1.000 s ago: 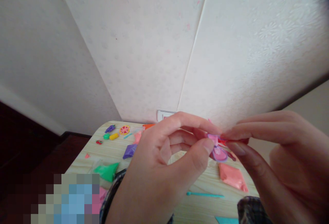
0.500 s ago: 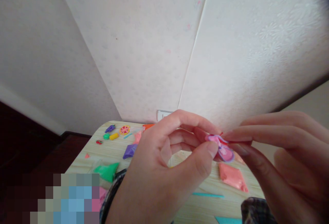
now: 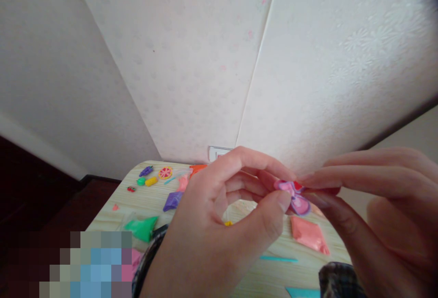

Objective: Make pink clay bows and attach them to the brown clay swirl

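Held up over the table is a small pink clay shape (image 3: 301, 204) with purple-edged lobes, rather like a flower or butterfly. My left hand (image 3: 222, 211) pinches it between thumb and fingers, and the thumb covers part of its left side. A small red clay piece (image 3: 298, 185) shows at the shape's upper right edge. My right hand (image 3: 379, 202) has its thumb and fingertips closed at that red piece. Those fingertips partly hide it.
Small clay fruits, including purple grapes (image 3: 146, 170) and a citrus slice (image 3: 165, 173), lie at the table's far left. Green (image 3: 142, 228), purple (image 3: 172, 201) and coral (image 3: 310, 234) clay packets surround my hands. A turquoise stick (image 3: 278, 258) lies below. A wall stands behind.
The pink shape has tilted slightly in my left fingers, and more of the red piece shows. My right fingertips have shifted a little at its edge. Both hands stay closed.
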{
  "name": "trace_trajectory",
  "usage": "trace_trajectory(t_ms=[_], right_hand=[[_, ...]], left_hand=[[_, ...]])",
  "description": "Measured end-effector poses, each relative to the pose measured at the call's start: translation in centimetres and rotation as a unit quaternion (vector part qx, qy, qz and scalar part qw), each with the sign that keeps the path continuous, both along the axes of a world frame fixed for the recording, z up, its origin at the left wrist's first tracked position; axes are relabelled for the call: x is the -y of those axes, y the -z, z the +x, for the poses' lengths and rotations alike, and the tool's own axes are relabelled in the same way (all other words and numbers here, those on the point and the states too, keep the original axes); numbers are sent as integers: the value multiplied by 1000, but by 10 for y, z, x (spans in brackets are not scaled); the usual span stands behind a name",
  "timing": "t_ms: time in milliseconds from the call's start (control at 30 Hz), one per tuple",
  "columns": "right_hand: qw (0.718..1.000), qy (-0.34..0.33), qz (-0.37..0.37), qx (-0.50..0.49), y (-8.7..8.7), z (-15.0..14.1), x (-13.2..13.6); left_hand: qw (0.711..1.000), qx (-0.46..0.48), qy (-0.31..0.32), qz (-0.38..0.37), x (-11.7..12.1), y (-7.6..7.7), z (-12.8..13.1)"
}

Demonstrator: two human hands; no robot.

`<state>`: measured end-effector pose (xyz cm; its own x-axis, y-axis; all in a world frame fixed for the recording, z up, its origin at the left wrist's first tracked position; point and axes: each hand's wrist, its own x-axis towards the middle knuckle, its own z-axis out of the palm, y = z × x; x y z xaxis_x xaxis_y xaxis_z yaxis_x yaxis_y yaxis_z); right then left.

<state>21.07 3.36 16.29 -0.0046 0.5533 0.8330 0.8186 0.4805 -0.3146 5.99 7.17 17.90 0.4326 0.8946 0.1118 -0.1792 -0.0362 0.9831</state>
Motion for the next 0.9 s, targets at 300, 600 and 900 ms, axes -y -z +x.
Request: trace_trajectory(t_ms=[300, 600, 900], right_hand=[[1000, 8, -1, 27, -1, 6, -1], [998, 10, 28, 60, 2, 10, -2], [999, 15, 38, -7, 3, -4, -6]], left_hand=[[1000, -4, 0, -8, 2, -2, 0], [999, 16, -23, -27, 1, 3, -1], [999, 28, -12, -21, 0, 2, -2]])
